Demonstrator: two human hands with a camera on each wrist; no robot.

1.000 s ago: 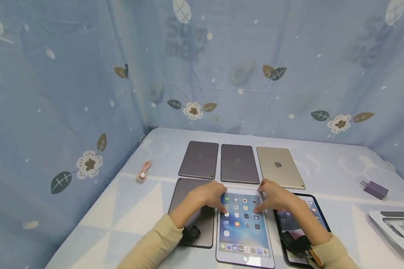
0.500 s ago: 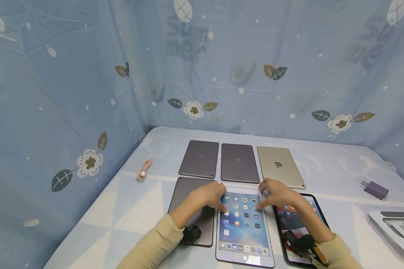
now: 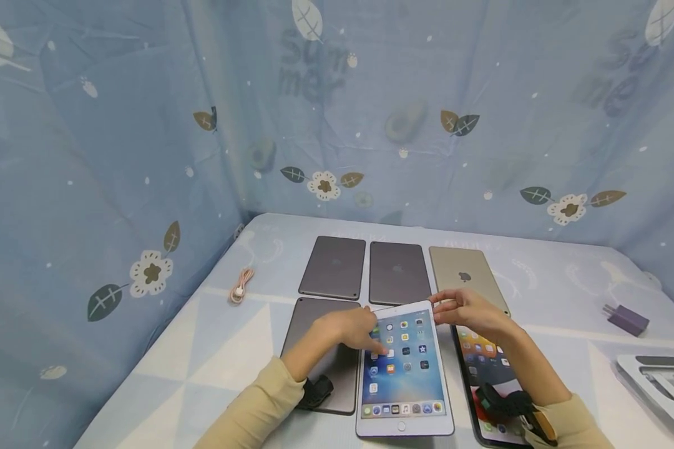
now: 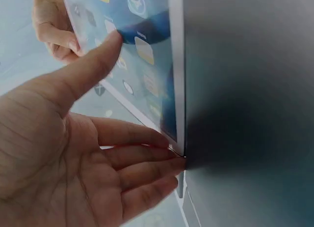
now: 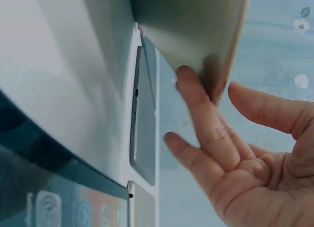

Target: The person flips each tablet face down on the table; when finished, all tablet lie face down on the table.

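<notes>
On the pale blue cloth-covered table (image 3: 213,349), your flat white-framed tablet with its lit glossy icon screen (image 3: 404,368) sits tilted, far edge raised, near edge down by you. It lies between a matte dark grey tablet (image 3: 320,355) on the left and a black-framed lit tablet (image 3: 485,368) on the right. Your left hand (image 3: 351,329) holds its upper left edge, thumb on the glass, fingers beneath. Your right hand (image 3: 466,312) pinches the upper right corner, fingers behind the smooth metal back.
</notes>
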